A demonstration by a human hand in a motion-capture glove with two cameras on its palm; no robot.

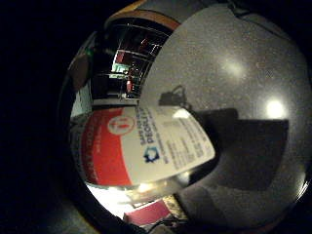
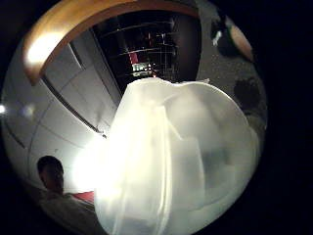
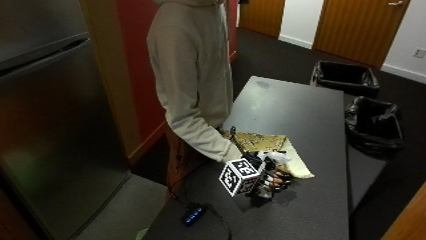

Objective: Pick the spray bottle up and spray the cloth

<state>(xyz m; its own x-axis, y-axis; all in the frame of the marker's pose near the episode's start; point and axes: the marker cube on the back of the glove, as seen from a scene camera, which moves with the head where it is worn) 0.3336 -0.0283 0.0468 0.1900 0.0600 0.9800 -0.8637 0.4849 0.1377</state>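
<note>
My gloved right hand (image 3: 266, 181) has its fingers curled around the spray bottle (image 1: 146, 146), near the table's (image 3: 313, 120) front end, just beside the yellow cloth (image 3: 266, 145); bare tabletop stretches beyond.

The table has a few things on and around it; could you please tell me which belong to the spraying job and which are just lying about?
Part of the job:
- spray bottle, gripped in the gloved right hand
- cloth, patterned, lying flat on the table beside the hand

Just lying about:
- two black-lined bins past the table
- small black device with a blue light at the table's near edge
</note>
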